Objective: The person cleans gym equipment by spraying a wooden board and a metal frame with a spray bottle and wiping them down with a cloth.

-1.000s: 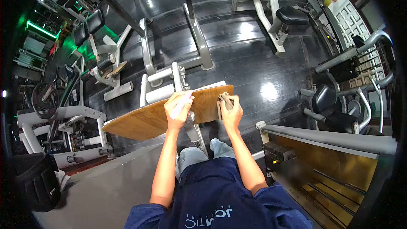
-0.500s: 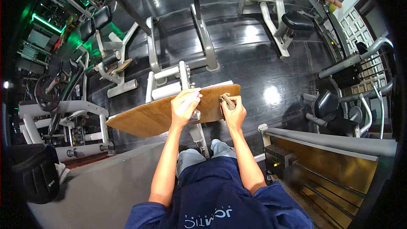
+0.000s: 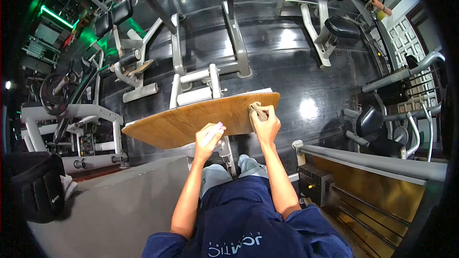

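**Right hand [image 3: 266, 126] at the right end of a long brown wood-grain board [image 3: 177, 124], crumpled beige cloth [image 3: 258, 110] between the two**

Board sits mid-frame, just left of centre. Long axis runs across the picture, climbing from the left tip to the rounded upper-right corner. The cloth lies at that right end, just beyond the right fingertips toward the top of the frame, and looks to be touching the board's face. Most of the board's length stretches off to the left of the right hand.

Right hand: fingers together, clamped on the cloth. Nearer hand to the right end, clearly.

Left hand [image 3: 206, 141]: fingers closed around a small white object with a pink end [image 3: 209, 137]. It's over the lower edge, around mid-length. Can't tell if it touches the board. Object is mostly covered by the fingers; can't confirm what it is.

Looks: board is flat-faced, streaky grain, broad toward the right, narrowing to the left tip, tilted face toward the camera. Cloth is bunched, folds showing, dull tan. A white-grey tubular metal frame [image 3: 195, 96] shows right behind the board's upper edge.
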### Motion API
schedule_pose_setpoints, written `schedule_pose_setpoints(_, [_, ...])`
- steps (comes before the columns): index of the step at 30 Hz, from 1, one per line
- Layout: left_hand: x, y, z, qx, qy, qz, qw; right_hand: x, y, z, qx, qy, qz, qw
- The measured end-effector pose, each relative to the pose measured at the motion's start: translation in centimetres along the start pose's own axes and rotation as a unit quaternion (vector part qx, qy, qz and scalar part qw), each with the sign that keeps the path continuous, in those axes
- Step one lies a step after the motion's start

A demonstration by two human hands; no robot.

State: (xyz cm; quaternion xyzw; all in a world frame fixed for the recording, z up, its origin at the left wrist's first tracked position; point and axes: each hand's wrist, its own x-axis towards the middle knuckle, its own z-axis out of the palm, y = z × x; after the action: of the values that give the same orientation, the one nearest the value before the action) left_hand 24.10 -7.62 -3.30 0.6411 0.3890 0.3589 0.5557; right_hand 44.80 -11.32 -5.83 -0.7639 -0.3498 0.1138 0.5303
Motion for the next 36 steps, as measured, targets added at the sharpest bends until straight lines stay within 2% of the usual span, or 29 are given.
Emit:
schedule_pose_setpoints(4, [-1.2,-1.0,-0.1,-0.052,0.042,-0.056,0.996,-0.9,-0.7,0.7,0.010,0.003,-0.022,1.000])
schedule_pose_setpoints(5, [-1.4,-0.9,0.0,-0.080,0.059,-0.072,0.992,-1.4,-0.6,0.8,-0.016,-0.035,-0.022,0.999])
schedule_pose_setpoints(6, [-1.5,-1.2,-0.2,-0.080,0.062,-0.071,0.992,-1.9,-0.3,1.0,-0.043,-0.072,-0.023,0.996])
schedule_pose_setpoints(8, [-1.7,-1.9,-0.5,-0.074,0.062,-0.059,0.994,-2.6,1.4,1.5,-0.024,-0.067,-0.029,0.997])
schedule_pose_setpoints(10, [-1.9,-1.8,-0.9,-0.083,0.064,-0.068,0.992,-2.2,1.1,1.0,-0.089,-0.084,-0.012,0.992])
schedule_pose_setpoints(14, [-2.4,-2.2,-1.3,-0.108,0.081,-0.077,0.988,-0.4,-0.8,0.8,0.007,-0.027,-0.022,0.999])
schedule_pose_setpoints(18, [-3.1,-2.5,-1.3,-0.103,0.092,-0.076,0.988,-0.3,-2.5,1.4,0.022,-0.015,-0.054,0.998])
schedule_pose_setpoints(24, [-4.0,-2.9,-2.0,-0.096,0.100,-0.083,0.987,-3.1,0.0,3.0,-0.066,-0.123,-0.065,0.988])
schedule_pose_setpoints(27, [-4.1,-2.6,-2.4,-0.110,0.116,-0.078,0.984,-2.8,0.2,2.4,-0.098,-0.130,-0.049,0.985])
schedule_pose_setpoints(31, [-4.7,-2.6,-2.9,-0.103,0.134,-0.086,0.982,-1.8,-1.8,3.0,-0.008,-0.076,-0.056,0.995])
schedule_pose_setpoints(36, [-5.3,-2.7,-3.4,-0.106,0.154,-0.060,0.980,-3.0,-2.1,4.6,0.031,-0.075,-0.073,0.994])
